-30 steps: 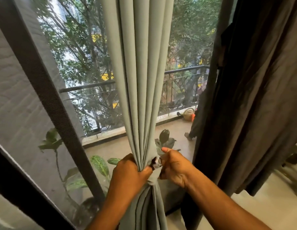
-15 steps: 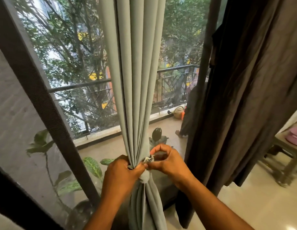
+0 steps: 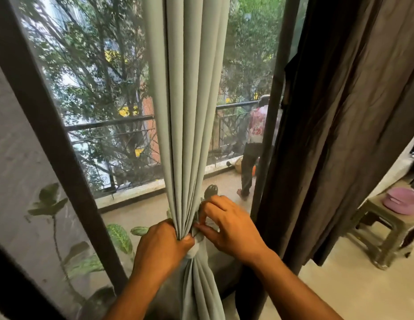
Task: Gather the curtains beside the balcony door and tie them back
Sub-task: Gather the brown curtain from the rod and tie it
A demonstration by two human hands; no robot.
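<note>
A pale grey-green curtain (image 3: 190, 107) hangs in tight folds down the middle of the view, pinched to a narrow waist low down. My left hand (image 3: 162, 248) is shut around that waist from the left. My right hand (image 3: 229, 229) works at the same spot from the right, thumb and forefinger pinching a thin tie-back (image 3: 198, 233) that wraps the bunch. Most of the tie is hidden by my fingers. A dark brown curtain (image 3: 347, 125) hangs loose at the right.
A dark door frame post (image 3: 51, 125) slants at the left and another post (image 3: 273, 125) stands right of the grey curtain. Leafy plants (image 3: 118, 236) and a person (image 3: 254, 144) are on the balcony outside. A stool (image 3: 386, 229) carrying a pink item stands at the right.
My right hand has spread its fingers and shifted slightly right while still pinching the tie. The view has swung right, revealing the person on the balcony. My left hand keeps its grip.
</note>
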